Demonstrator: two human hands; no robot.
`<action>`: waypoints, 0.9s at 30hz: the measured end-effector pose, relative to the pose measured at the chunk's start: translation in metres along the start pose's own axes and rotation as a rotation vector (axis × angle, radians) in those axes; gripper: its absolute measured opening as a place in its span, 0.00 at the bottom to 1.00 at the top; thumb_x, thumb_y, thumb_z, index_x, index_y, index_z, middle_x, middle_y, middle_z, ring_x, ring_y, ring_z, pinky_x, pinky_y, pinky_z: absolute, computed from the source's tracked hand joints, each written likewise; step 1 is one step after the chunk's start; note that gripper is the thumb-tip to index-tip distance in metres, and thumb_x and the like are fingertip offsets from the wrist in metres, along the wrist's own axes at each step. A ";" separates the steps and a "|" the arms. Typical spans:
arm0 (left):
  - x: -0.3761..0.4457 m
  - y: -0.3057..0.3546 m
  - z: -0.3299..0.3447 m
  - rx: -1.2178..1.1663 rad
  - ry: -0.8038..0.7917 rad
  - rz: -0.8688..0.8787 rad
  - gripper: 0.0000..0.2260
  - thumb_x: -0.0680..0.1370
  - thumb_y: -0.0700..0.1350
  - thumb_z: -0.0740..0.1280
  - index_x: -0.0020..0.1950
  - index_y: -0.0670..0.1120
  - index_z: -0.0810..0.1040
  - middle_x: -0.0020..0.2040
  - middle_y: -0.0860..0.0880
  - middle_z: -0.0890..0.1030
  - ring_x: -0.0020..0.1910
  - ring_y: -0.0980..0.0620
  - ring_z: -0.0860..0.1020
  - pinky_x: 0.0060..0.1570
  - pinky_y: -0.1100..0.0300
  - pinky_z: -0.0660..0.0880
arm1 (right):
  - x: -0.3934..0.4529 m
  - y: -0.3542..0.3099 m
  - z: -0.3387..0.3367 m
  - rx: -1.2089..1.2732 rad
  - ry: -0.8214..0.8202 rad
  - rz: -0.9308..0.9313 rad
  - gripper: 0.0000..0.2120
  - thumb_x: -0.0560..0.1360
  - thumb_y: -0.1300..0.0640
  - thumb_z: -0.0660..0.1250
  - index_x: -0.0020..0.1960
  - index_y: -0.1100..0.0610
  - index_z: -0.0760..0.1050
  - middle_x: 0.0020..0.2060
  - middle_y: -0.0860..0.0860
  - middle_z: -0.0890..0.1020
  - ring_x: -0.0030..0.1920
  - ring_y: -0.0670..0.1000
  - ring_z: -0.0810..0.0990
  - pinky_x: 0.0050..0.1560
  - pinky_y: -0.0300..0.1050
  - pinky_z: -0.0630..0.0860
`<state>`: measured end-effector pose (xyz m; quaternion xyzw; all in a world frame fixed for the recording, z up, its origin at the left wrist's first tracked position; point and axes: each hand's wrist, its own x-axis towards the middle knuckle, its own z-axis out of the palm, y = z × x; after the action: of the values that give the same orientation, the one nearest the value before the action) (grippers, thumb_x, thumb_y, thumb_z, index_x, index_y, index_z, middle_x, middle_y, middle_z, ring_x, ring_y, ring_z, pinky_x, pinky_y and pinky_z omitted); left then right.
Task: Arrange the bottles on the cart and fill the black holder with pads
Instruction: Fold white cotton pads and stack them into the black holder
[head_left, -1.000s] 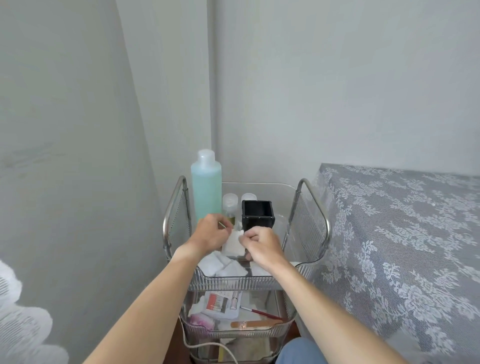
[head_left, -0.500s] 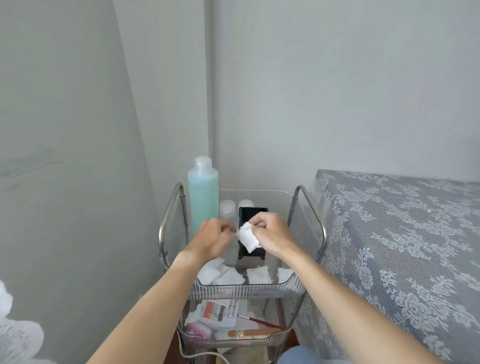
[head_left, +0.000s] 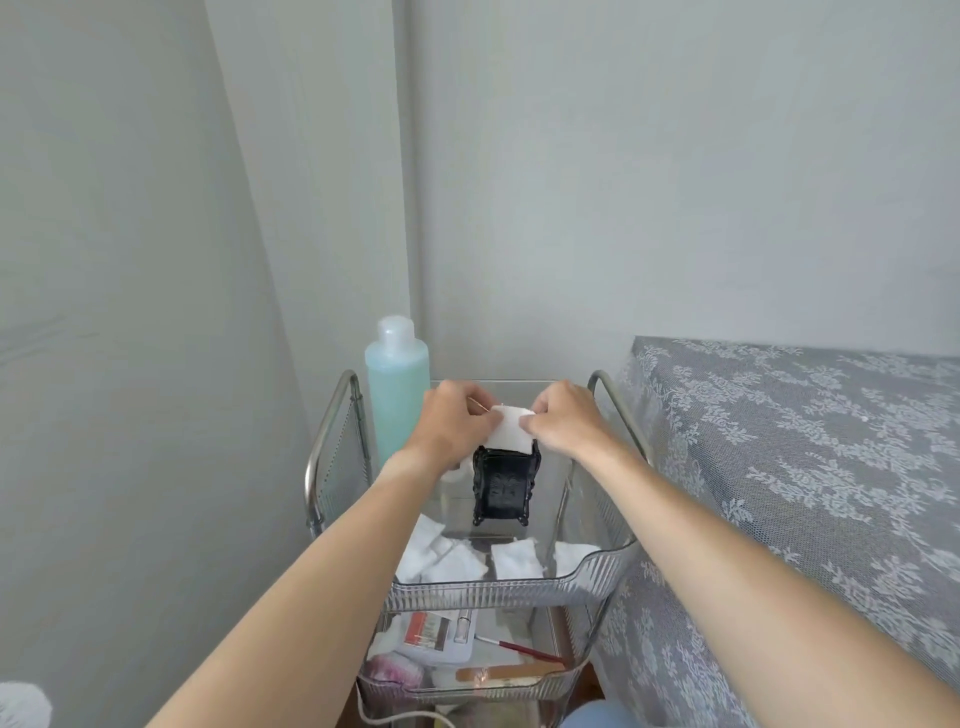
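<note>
Head view: left hand (head_left: 451, 421) and right hand (head_left: 563, 420) pinch one white pad (head_left: 511, 434) between them, directly atop the black holder (head_left: 505, 487) on the cart (head_left: 602, 564); loose pads (head_left: 467, 558) lie nearer, teal bottle (head_left: 396, 395) stands left.

Lace-covered table (head_left: 810, 441), nail file (head_left: 506, 673)

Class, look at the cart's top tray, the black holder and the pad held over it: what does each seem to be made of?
Top tray: clear ribbed plastic, probably acrylic; the lower shelf shows through it.
Black holder: glossy black, likely moulded plastic; embossed pattern and small feet.
Pad: soft white cotton or similar fibre, matte, held by the left hand and right hand.
</note>
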<state>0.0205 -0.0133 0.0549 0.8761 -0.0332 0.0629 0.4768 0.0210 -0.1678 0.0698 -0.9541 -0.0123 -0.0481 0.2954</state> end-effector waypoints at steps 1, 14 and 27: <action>0.001 0.001 0.001 0.088 -0.023 0.026 0.05 0.74 0.45 0.70 0.39 0.51 0.79 0.38 0.49 0.83 0.43 0.47 0.81 0.41 0.46 0.83 | 0.001 0.002 0.001 -0.028 0.005 0.005 0.14 0.68 0.66 0.67 0.26 0.61 0.69 0.26 0.61 0.66 0.30 0.57 0.69 0.29 0.46 0.61; 0.016 -0.005 0.015 0.446 -0.078 -0.035 0.08 0.74 0.42 0.70 0.52 0.44 0.83 0.53 0.43 0.82 0.53 0.41 0.80 0.54 0.48 0.79 | 0.023 0.008 0.037 -0.288 -0.043 -0.094 0.14 0.78 0.59 0.64 0.34 0.58 0.68 0.39 0.57 0.76 0.40 0.61 0.79 0.35 0.50 0.72; 0.016 -0.009 0.024 0.411 -0.093 -0.160 0.15 0.72 0.34 0.68 0.58 0.40 0.79 0.55 0.39 0.79 0.54 0.39 0.79 0.54 0.45 0.80 | 0.031 0.018 0.056 0.086 -0.041 0.199 0.10 0.65 0.66 0.70 0.46 0.63 0.77 0.39 0.56 0.79 0.35 0.55 0.76 0.27 0.42 0.70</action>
<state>0.0398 -0.0287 0.0366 0.9567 0.0280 -0.0103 0.2896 0.0576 -0.1507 0.0170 -0.9377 0.0745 0.0013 0.3392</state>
